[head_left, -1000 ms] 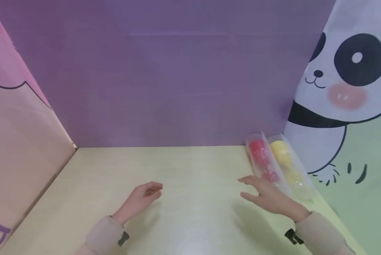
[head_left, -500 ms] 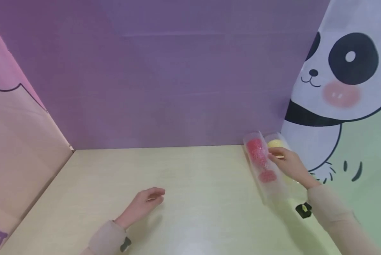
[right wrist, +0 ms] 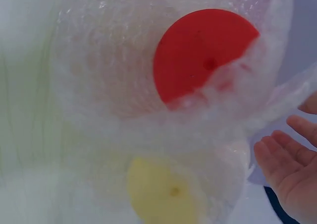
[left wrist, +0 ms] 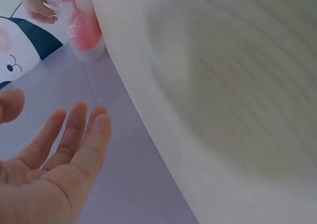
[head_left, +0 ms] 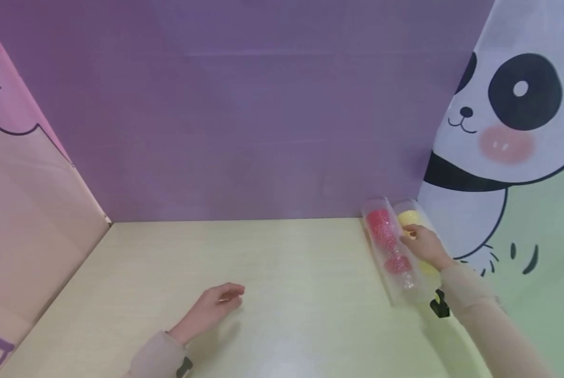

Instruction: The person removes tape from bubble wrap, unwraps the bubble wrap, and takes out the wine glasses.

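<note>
We see the right grip [head_left: 425,245] reaching over the yellow bubble-wrapped bundle [head_left: 408,216], its fingertips close to the near edge of the red bubble-wrapped bundle [head_left: 383,231]. In the right wrist view its visible fingers are loosely extended rather than wrapped around anything, so we take it as released; we cannot tell whether a fingertip brushes the plastic. The red bundle lies just left of this grip, two red ends joined by a narrower pinkish waist, and a round red face [right wrist: 198,55] shows through its wrapping. The yellow bundle lies beneath the grip, partly hidden by it, alongside the red one on the pale surface [head_left: 282,283]. Well to the left of both bundles we see the left grip [head_left: 211,307], raised above the surface with its fingers gently curved and apart from the thumb, holding nothing. Beyond both grips stands a purple back wall [head_left: 263,131], and to the right of the right grip a printed panda [head_left: 494,105] decorates the side wall. Behind the right grip come a light sleeve [head_left: 468,286] and a small black device [head_left: 439,304] below the wrist.
</note>
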